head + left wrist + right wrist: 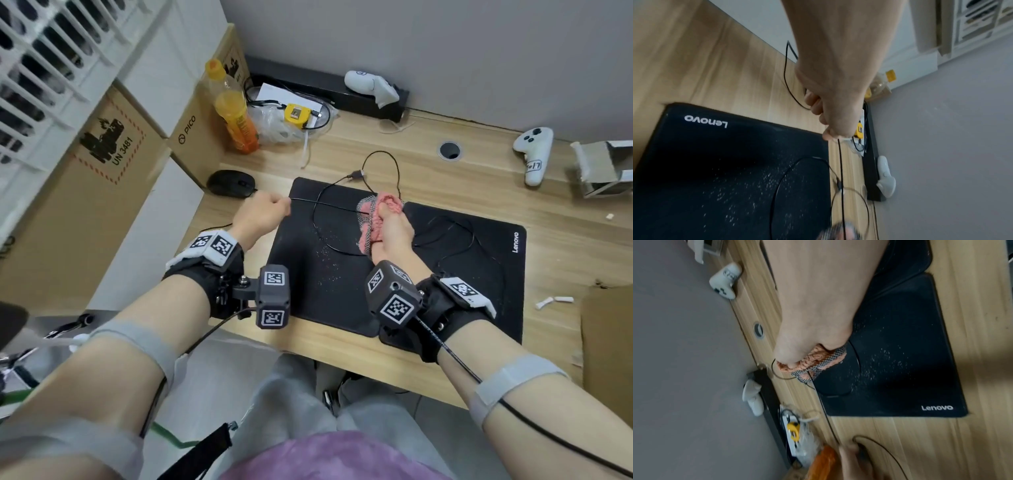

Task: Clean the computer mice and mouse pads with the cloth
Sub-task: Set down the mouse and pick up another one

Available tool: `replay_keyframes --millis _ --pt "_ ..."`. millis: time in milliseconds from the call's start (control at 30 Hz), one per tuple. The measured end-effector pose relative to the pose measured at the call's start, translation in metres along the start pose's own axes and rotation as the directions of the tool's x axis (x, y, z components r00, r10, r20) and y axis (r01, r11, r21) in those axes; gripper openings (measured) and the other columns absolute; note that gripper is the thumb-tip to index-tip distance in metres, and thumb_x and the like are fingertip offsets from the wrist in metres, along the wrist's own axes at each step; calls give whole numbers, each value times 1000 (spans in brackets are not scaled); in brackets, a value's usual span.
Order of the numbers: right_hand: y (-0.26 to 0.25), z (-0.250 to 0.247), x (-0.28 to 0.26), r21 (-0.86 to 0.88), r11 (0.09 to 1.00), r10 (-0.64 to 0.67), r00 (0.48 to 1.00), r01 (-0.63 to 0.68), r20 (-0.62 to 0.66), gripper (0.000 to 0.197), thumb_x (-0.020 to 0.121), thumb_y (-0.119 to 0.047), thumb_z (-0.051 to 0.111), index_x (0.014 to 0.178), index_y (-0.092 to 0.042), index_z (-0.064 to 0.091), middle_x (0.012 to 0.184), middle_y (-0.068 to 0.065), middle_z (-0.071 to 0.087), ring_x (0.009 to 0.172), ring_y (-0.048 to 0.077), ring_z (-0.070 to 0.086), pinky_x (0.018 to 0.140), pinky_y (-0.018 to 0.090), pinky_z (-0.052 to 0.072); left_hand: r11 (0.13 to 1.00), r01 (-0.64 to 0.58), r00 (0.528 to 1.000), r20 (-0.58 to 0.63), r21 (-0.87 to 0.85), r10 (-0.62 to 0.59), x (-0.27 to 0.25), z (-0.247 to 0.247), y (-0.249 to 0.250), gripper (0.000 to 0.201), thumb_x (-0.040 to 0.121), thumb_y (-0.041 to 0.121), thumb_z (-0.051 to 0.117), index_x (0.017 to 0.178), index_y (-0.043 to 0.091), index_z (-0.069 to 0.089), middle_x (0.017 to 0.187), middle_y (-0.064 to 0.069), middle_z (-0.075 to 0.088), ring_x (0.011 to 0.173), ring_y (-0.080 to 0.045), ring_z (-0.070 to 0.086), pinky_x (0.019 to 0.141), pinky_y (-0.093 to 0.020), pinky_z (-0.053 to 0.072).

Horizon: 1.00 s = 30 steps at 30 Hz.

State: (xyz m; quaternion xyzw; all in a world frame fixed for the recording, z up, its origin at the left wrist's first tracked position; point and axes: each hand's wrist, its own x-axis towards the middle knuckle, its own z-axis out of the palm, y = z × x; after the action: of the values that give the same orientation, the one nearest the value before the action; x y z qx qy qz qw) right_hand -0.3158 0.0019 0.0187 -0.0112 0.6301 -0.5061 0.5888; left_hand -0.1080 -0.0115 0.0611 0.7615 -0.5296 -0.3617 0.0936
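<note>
— Over the left mouse pad (308,274), what do the hands hold?
— The left hand (260,214) pinches the black cable (329,205) taut; the right hand (390,228) has its fingers curled round the pink cloth (371,216), which wraps that cable.
— And the mouse?
— The black mouse (231,183) lies near the tabletop's left edge; white specks dot the pad

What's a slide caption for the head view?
Left hand pulls a mouse cable taut while right hand wipes it with a pink cloth over black mouse pads.
</note>
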Motion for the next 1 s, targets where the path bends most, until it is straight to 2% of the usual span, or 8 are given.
replay_keyframes --millis 167,300,500,600,667,767,867,1000 --pt "-3 -13 10 35 999 33 976 -26 -214 4 90 -13 61 89 -11 65 84 11 70 56 22 57 54 30 47 992 79 984 -154 -99 -93 15 -26 -32 27 96 21 39 74 13 53 70 -5 47 78 -23 44 56 -27 36" --pt "-2 3 17 2 999 51 955 -53 -292 18 85 -14 55 91 -4 69 93 15 73 59 23 58 54 29 43 964 241 908 -378 115 -182 25 -48 -39 34 96 24 36 108 26 67 123 -16 52 118 -34 40 100 -41 31" --pt "15 35 3 -13 988 154 986 -155 -60 12 94 -13 57 104 -9 61 92 13 68 76 27 65 82 45 56 983 65 836 -547 174 42 71 -48 -37 47 92 11 44 132 34 55 143 -7 37 132 -32 30 109 -43 23" --pt "26 48 3 -33 985 168 986 -168 5 12 97 -15 52 93 -14 63 90 12 68 77 28 66 68 41 54 972 -233 906 -370 -37 204 81 -39 -27 45 95 11 43 135 28 54 122 -5 52 107 -19 49 92 -30 38" --pt "31 58 4 -63 981 189 979 -184 80 26 100 -17 49 80 -15 67 83 11 69 74 27 65 69 41 52 915 -320 947 -46 -247 319 77 -31 -19 40 100 15 42 138 25 52 96 -4 62 82 -14 53 74 -27 43" --pt "33 78 -2 -129 976 195 969 -177 149 18 101 -17 48 91 -12 63 89 12 68 81 30 64 80 48 52 928 -226 872 363 -295 328 71 -14 -13 39 104 27 41 142 32 38 73 -2 59 57 -8 48 53 -16 41" --pt "33 94 -7 -161 974 189 966 -161 177 21 101 -15 46 108 -6 64 108 18 68 98 33 64 94 49 49 919 -213 888 326 -330 323 71 -3 -14 32 104 30 42 132 22 53 74 -1 60 51 -10 44 51 -17 39" --pt "36 102 -5 -167 975 178 966 -147 186 30 99 -12 49 125 0 57 121 20 65 104 33 65 86 44 54 935 -238 934 201 -262 294 80 0 -22 25 100 16 48 115 14 67 86 -1 66 47 8 52 56 -7 39"
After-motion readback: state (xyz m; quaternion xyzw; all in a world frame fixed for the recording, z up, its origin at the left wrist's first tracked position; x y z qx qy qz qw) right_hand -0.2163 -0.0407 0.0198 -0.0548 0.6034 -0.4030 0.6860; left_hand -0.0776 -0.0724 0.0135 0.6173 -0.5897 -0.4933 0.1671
